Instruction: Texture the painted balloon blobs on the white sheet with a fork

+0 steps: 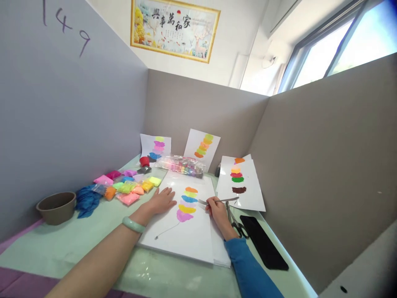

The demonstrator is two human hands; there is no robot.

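Pinching fork [228, 200], right fingers [212, 201] curl; left fingers [166, 196] splay on paper [192, 240].

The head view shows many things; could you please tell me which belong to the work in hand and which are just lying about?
Seemingly in use:
fork in the right hand
sheet with colour bands under the left hand
probably the coloured packets

Seemingly lying about:
scissors
black slab
brown pot
blue cloth

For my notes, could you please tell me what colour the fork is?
The fork is silvery grey, seen best in the head view.
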